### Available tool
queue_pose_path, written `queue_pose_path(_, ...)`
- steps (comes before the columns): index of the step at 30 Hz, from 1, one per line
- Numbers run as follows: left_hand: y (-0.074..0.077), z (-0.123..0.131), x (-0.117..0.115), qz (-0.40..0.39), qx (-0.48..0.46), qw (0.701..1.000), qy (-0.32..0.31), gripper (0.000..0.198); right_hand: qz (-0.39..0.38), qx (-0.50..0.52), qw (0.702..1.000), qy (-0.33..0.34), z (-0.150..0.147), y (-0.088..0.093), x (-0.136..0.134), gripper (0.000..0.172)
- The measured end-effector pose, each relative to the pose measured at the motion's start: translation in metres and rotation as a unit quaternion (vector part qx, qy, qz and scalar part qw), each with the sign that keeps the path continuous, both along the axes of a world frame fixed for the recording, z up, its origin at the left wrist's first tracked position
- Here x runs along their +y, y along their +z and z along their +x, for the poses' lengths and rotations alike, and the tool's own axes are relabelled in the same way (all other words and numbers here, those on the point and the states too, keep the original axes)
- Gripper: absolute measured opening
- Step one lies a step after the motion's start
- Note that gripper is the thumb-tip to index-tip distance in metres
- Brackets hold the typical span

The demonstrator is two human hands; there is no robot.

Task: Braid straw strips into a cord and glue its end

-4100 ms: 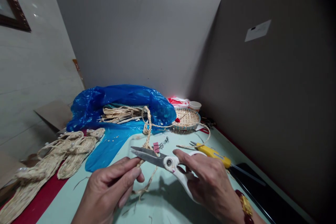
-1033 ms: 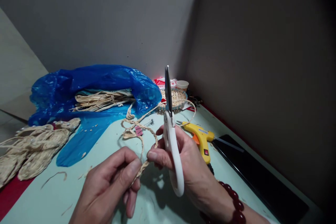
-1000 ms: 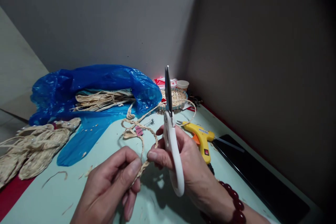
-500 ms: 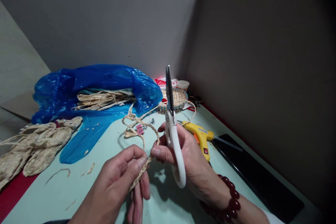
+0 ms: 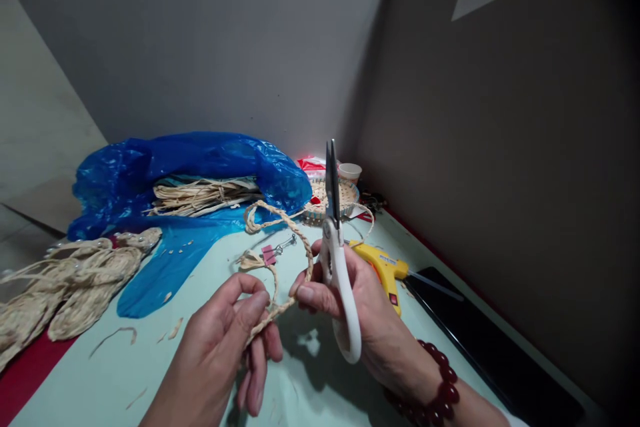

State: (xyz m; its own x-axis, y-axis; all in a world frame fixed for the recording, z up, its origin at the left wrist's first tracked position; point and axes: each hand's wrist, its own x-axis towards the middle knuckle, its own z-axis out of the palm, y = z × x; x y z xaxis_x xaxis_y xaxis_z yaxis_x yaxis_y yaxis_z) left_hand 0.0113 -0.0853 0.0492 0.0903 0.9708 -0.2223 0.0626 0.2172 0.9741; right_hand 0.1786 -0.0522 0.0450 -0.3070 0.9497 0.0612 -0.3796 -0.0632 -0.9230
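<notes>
Along the left edge of the table (image 5: 110,373), woven sandals (image 5: 95,280) are lying partly over a red strip (image 5: 35,373). Toward the far left corner a blue bag (image 5: 195,150) is gaping, with straw (image 5: 200,195) lying in its mouth. Nearer, the person's left hand (image 5: 225,327) is pinching a braid (image 5: 309,260) between thumb and fingers. The braid is running across to the right hand (image 5: 367,303) and arching over the middle of the table, near a pink clip (image 5: 269,254). By the far edge a basket (image 5: 346,195) is sitting with a cup (image 5: 350,172) just behind it. The right hand is gripping scissors (image 5: 341,273), blades pointing up and tips slightly parted, while its thumb and fingertips are also nipping the braid. A bracelet (image 5: 450,392) is circling that wrist. Toward the right edge a yellow glue gun (image 5: 393,270) is lying beside a black slab (image 5: 480,340).
</notes>
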Motion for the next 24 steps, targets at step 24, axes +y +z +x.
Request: queue_pose_path(24,0.007,-0.001,0.001,-0.035,-0.076,0.992,0.095,0.025,0.121,-0.246,0.954,-0.124,0.009,0.006,0.007,0.03)
